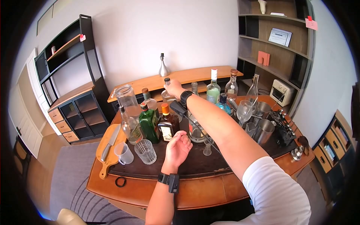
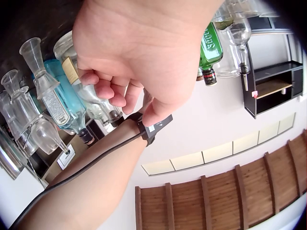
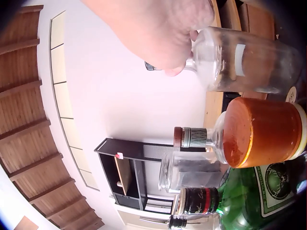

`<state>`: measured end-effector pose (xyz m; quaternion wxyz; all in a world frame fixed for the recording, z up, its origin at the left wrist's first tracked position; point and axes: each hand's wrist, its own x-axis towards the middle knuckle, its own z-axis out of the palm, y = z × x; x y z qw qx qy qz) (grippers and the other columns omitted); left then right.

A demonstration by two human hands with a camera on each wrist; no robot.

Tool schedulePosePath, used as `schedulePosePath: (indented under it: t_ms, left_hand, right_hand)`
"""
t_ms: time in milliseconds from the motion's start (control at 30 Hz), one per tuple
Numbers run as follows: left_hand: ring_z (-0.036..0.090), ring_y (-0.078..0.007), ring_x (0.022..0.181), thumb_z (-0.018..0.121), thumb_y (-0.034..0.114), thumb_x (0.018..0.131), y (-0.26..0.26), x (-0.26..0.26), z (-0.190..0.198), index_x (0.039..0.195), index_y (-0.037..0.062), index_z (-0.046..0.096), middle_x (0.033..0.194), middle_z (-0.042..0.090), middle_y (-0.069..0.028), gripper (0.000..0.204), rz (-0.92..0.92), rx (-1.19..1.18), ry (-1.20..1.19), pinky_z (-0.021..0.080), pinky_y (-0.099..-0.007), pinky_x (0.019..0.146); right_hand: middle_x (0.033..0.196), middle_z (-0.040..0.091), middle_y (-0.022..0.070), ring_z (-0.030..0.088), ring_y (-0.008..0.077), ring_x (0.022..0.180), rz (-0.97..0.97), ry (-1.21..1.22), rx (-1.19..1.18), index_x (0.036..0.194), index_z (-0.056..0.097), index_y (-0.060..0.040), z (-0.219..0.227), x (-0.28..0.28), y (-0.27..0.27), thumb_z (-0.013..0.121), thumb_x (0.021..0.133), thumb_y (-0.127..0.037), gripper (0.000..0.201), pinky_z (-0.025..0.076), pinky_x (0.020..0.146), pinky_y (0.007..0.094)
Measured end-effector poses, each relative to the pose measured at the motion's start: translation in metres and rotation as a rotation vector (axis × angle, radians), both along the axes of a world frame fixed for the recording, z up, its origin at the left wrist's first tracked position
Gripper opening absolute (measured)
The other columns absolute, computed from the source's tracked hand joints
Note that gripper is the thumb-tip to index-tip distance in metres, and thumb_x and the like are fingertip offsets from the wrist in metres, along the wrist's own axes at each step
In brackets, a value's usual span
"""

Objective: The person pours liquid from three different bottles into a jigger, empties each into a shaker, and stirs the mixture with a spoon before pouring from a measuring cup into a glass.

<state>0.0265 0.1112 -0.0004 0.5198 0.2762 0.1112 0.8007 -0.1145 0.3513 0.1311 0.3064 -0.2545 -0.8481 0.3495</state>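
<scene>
My right hand (image 1: 175, 89) pinches the neck of the clear bottle (image 1: 167, 97) | upright, behind the orange-capped bottle (image 1: 165, 109) | left hand (image 1: 178, 148) loosely curled, empty | best held firmly, level, clear of neighbouring glass

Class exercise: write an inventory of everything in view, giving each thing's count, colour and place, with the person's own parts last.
Green bottle: one, table's left half
Orange-capped bottle: one, dark brown, beside it
Blue bottle: one, right of centre
Clear bottles: several, across table
Glass jar: one, clear, back left
Jug: one, clear, front left
Tumbler: one, clear, beside jug
Board: one, tan, left end
Knife: one, grey, on board
Metal cups: two, silver, right
Ring: one, black, front edge
Toaster oven: one, cream, beyond table's right
Table: one, brown, centre
Smaller items: uncountable, crowded
Left hand: one, bare, over table, empty
Right hand: one, bare, gripping a clear bottle's neck
</scene>
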Motion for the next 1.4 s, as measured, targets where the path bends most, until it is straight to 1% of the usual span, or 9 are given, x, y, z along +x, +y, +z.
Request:
schedulePosePath:
  t_ms: [400,500,567,600,767,867,1000,1167,1400]
  left_hand:
    - [0.052,-0.0166,0.076,0.058,0.027,0.104,0.001,-0.003,0.001,0.111,0.008,0.068,0.078,0.056,-0.0008,0.023,-0.002,0.011,0.0,0.044,-0.0333,0.075]
    - [0.052,-0.0168,0.076,0.058,0.027,0.104,0.0,-0.001,0.001,0.111,0.0078,0.068,0.078,0.056,-0.0008,0.023,-0.011,0.012,-0.004,0.044,-0.0333,0.075]
    - [0.052,-0.0168,0.076,0.058,0.027,0.104,0.0,-0.001,0.001,0.11,0.0077,0.068,0.078,0.056,-0.0008,0.023,-0.023,0.013,0.001,0.044,-0.0334,0.075]
    - [0.051,-0.0164,0.076,0.059,0.027,0.103,0.001,0.0,0.001,0.11,0.0077,0.068,0.078,0.055,-0.0007,0.022,-0.016,-0.001,-0.002,0.044,-0.0332,0.074]
    - [0.052,-0.0167,0.074,0.06,0.026,0.103,0.001,-0.001,0.001,0.11,0.0073,0.068,0.077,0.055,-0.0009,0.021,-0.028,0.011,0.001,0.043,-0.0334,0.073]
    - [0.052,-0.0158,0.074,0.06,0.025,0.102,0.0,0.0,0.003,0.11,0.0071,0.068,0.077,0.055,-0.001,0.021,-0.013,0.012,0.028,0.043,-0.0329,0.073]
    - [0.052,-0.0155,0.075,0.061,0.025,0.101,-0.002,0.0,0.003,0.112,0.0062,0.068,0.078,0.054,-0.0012,0.022,0.018,0.008,0.06,0.043,-0.0323,0.073]
    - [0.052,-0.0158,0.074,0.059,0.025,0.102,-0.002,-0.002,0.003,0.113,0.006,0.068,0.078,0.055,-0.0013,0.023,0.034,0.004,0.053,0.043,-0.0324,0.073]
    - [0.051,-0.0159,0.075,0.061,0.022,0.1,-0.002,-0.001,0.002,0.113,0.0055,0.068,0.079,0.054,-0.0016,0.022,0.031,0.006,0.059,0.042,-0.0323,0.073]
  right_hand:
    - [0.097,0.074,0.0231,0.072,0.0385,0.093,0.023,-0.207,-0.034,0.103,0.073,0.0018,-0.025,-0.054,0.057,0.069,0.094,-0.021,0.025,0.056,0.074,0.047]
    - [0.093,0.075,0.0208,0.074,0.0373,0.087,0.352,-0.494,1.463,0.085,0.079,-0.0037,0.055,0.015,0.02,0.073,0.081,-0.015,0.014,0.06,0.076,0.0427]
    - [0.081,0.066,0.0111,0.06,0.0246,0.072,0.163,-0.227,0.093,0.092,0.072,0.0006,0.112,0.074,-0.027,0.074,0.085,-0.02,0.021,0.05,0.063,0.0431]
    - [0.078,0.072,0.023,0.072,0.0373,0.073,0.164,-0.192,0.229,0.089,0.077,0.002,0.145,0.129,-0.065,0.07,0.086,-0.019,0.022,0.058,0.065,0.044]
    - [0.13,0.07,0.0176,0.067,0.024,0.114,0.332,0.228,0.446,0.132,0.065,0.003,0.156,0.29,-0.095,0.07,0.096,-0.022,0.044,0.051,0.099,0.0356]
    - [0.123,0.069,0.0145,0.065,0.0267,0.116,0.172,0.365,0.653,0.128,0.065,-0.0017,0.1,0.377,-0.099,0.069,0.095,-0.008,0.034,0.052,0.099,0.0375]
    - [0.132,0.061,0.0177,0.058,0.0358,0.126,-0.082,0.423,0.53,0.132,0.06,-0.0025,0.012,0.465,-0.093,0.073,0.089,-0.006,0.045,0.045,0.109,0.0434]
    - [0.144,0.049,0.0247,0.05,0.0397,0.135,-0.49,0.362,0.445,0.153,0.036,0.0008,-0.107,0.512,-0.057,0.081,0.084,-0.012,0.083,0.04,0.114,0.0458]
    - [0.152,0.044,0.0259,0.046,0.034,0.142,-0.417,0.418,-0.053,0.158,0.022,0.0046,-0.159,0.502,-0.012,0.091,0.073,-0.019,0.112,0.038,0.117,0.0425]
